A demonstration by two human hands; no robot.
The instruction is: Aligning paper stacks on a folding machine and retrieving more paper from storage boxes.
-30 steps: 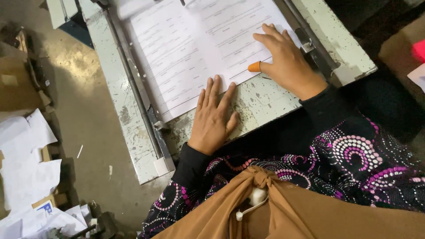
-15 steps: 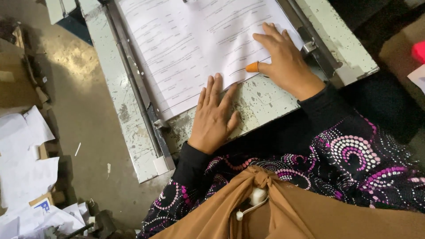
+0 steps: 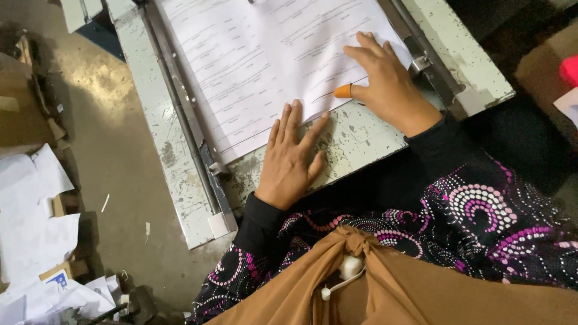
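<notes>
A stack of white printed sheets [image 3: 265, 60] lies on a worn, pale green metal machine table [image 3: 361, 141]. My left hand [image 3: 292, 159] rests flat on the table with its fingertips spread on the near edge of the paper. My right hand [image 3: 385, 84] presses flat on the right part of the stack, and its thumb wears an orange rubber finger cot [image 3: 343, 91]. Neither hand grips anything.
A metal rail [image 3: 180, 114] runs along the table's left side and a metal guide [image 3: 421, 60] along its right. Loose white paper scraps [image 3: 36, 229] and cardboard [image 3: 18, 114] lie on the concrete floor at left. A cardboard box [image 3: 542, 66] stands at right.
None of the hands or the paper have visibly moved; only the view has shifted slightly.
</notes>
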